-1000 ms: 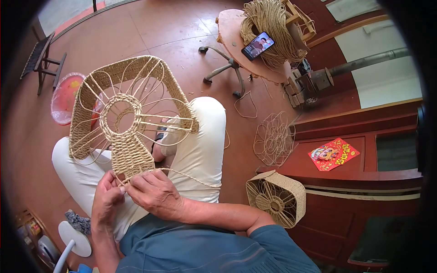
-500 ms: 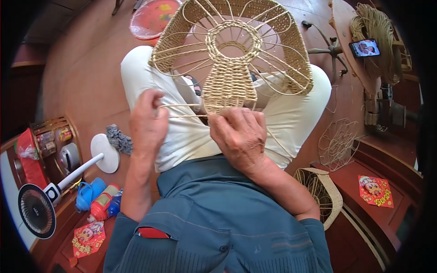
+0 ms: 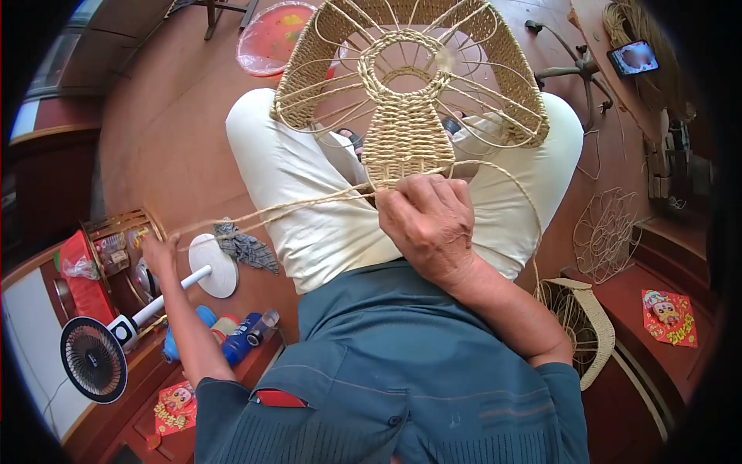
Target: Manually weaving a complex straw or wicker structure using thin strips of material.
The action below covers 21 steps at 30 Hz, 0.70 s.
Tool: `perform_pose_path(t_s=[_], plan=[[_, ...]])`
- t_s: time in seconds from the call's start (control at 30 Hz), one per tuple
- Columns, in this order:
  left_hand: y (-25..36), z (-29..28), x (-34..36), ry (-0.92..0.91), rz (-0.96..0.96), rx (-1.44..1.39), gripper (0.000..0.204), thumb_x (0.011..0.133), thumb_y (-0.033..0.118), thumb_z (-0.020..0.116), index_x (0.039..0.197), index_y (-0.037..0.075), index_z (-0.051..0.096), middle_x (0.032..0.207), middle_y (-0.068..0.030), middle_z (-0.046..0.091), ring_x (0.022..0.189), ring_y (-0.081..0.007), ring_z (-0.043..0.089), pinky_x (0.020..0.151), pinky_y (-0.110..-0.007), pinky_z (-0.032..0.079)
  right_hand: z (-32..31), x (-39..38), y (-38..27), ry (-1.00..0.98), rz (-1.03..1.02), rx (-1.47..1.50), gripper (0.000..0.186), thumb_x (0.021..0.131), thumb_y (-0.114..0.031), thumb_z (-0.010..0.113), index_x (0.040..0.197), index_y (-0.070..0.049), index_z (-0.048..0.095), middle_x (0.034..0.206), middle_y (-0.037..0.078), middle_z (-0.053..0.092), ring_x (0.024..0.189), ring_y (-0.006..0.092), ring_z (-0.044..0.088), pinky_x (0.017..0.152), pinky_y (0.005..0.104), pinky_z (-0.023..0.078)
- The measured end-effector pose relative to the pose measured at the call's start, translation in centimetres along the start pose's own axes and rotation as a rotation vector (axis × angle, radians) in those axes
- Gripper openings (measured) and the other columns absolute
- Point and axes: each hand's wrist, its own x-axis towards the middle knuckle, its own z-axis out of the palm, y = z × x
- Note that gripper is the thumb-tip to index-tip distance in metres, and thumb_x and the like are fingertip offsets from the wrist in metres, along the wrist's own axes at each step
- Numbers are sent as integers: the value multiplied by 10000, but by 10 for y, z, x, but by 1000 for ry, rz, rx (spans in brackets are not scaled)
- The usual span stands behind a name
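Observation:
A half-woven straw basket on a wire frame (image 3: 410,85) rests on my lap, its woven centre strip running down toward me. My right hand (image 3: 429,220) presses on the near edge of that strip, fingers closed on the weave. My left hand (image 3: 158,251) is stretched far out to the left and grips the end of a long straw cord (image 3: 286,209). The cord runs taut from the basket across my thigh to that hand. A loop of the same cord arcs over my right thigh.
A small desk fan (image 3: 97,356) lies at lower left beside bottles (image 3: 247,332) and a wooden rack (image 3: 116,247). A finished woven basket (image 3: 583,325) and a bare wire frame (image 3: 607,232) sit on the floor at right. A phone (image 3: 634,58) stands on a table at upper right.
My left hand has left the basket and swung out to the left, pulling the straw cord taut. My right hand stays on the weave. The view has shifted slightly.

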Motion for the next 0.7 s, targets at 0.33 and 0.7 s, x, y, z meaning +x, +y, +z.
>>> perform_pose_path(t_s=[0.33, 0.7], plan=[[284, -180, -194, -515, 1100, -1093, 166, 985, 98, 731, 1131, 18, 734, 962, -164, 721, 842, -347, 695, 788, -410, 551, -5, -5, 2, -34, 25, 28, 206, 832, -182, 827, 1018, -172, 739, 969, 5, 611, 913, 215, 649, 808, 389, 457], [60, -18, 2, 151, 671, -740, 229, 1126, 148, 565, 1217, -45, 648, 1109, -206, 676, 1040, -325, 658, 962, -389, 514, -3, -4, 0, 0, -1, -5, 187, 837, -194, 790, 989, -152, 690, 936, -1, 578, 913, 171, 640, 807, 347, 462]])
